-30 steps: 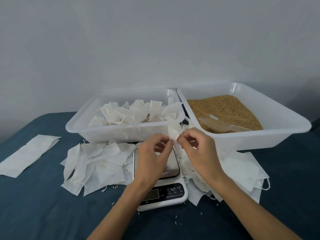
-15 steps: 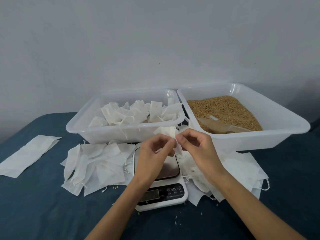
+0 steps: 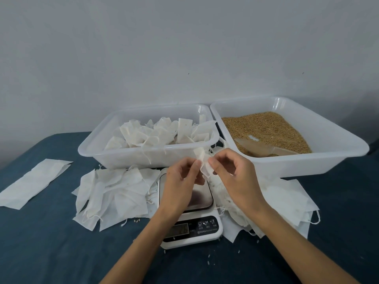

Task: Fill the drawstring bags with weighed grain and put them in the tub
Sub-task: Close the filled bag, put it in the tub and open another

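On the digital kitchen scale (image 3: pixel 190 214) we can make out a power symbol, an "M" and a "T" printed on the dark control strip beside its display; the smaller line of writing under them and the digits on the display are too blurred for us to read. Above the scale's steel platform we hold one small white drawstring bag (image 3: pixel 203 162) between both hands. Our left hand (image 3: pixel 180 185) pinches the bag's left edge between thumb and forefinger, the other fingers curled loosely under it. Our right hand (image 3: pixel 235 179) pinches the bag's right edge with thumb and forefinger, its remaining fingers bent inward and holding nothing else. The bag looks flat and crumpled, clear of the platform. Behind the scale and to its left sits a translucent white tub (image 3: pixel 143 156) holding filled bags (image 3: pixel 164 132), with strings trailing over its front rim. Behind the scale and to its right stands a second tub (image 3: pixel 307 160) of golden-brown grain (image 3: pixel 264 128), a clear plastic scoop (image 3: pixel 264 147) lying partly sunk in it. Left of the scale, touching its side, lies a heap of empty bags (image 3: pixel 110 193); another heap (image 3: pixel 276 203) spreads to the right of the scale. Far left of the scale, well apart from it, a long white strip of fabric (image 3: pixel 32 183) lies on the dark blue tablecloth (image 3: pixel 51 253). A few loose grains are scattered in front of the scale.
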`<state>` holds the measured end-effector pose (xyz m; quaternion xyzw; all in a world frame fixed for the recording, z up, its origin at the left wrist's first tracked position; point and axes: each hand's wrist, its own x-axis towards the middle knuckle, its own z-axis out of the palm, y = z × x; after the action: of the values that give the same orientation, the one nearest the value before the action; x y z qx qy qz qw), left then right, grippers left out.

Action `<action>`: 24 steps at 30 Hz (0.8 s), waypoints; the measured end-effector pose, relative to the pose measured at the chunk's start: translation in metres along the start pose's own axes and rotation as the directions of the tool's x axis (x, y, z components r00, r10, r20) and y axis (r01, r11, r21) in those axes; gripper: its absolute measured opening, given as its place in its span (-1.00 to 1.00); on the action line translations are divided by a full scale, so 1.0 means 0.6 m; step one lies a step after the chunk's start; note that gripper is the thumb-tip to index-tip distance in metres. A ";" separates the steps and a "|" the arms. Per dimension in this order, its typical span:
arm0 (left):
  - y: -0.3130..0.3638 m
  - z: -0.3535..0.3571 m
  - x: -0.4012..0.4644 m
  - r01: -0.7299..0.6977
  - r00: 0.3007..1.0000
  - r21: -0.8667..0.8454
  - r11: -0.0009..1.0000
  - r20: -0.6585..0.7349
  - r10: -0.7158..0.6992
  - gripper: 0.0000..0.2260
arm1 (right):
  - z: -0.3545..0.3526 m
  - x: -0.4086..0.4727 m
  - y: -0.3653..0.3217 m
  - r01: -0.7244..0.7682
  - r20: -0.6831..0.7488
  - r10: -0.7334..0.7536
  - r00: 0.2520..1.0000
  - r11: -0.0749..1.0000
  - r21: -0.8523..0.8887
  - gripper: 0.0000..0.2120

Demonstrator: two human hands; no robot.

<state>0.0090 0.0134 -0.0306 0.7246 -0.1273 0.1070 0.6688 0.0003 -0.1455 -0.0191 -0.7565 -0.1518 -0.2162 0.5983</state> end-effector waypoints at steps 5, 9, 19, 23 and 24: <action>0.003 -0.002 0.002 0.036 0.999 -0.011 0.999 -0.038 -0.037 -0.77 | -0.002 0.003 -0.001 0.186 0.006 -0.189 0.982 0.956 -0.225 -0.89; 0.005 -0.003 -0.001 0.010 0.999 0.016 1.000 -0.047 -0.009 -0.77 | 0.001 -0.002 -0.006 0.256 0.018 -0.257 0.966 0.949 -0.184 -0.93; 0.006 -0.001 -0.003 0.015 0.997 0.019 1.000 -0.071 -0.014 -0.72 | 0.001 -0.001 -0.005 0.235 0.029 -0.235 0.972 0.947 -0.221 -0.83; 0.011 0.002 -0.003 0.060 0.995 -0.075 0.995 -0.077 -0.065 -0.73 | 0.000 -0.002 0.002 0.284 0.049 -0.283 0.958 0.908 -0.309 -0.81; 0.012 0.003 -0.003 0.059 0.995 -0.085 0.995 -0.074 -0.066 -0.73 | 0.000 -0.003 0.004 0.308 0.081 -0.299 0.951 0.885 -0.349 -0.79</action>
<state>0.0051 0.0112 -0.0247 0.6951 -0.0830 0.1084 0.7058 -0.0001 -0.1460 -0.0220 -0.8221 -0.2338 -0.3214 0.4076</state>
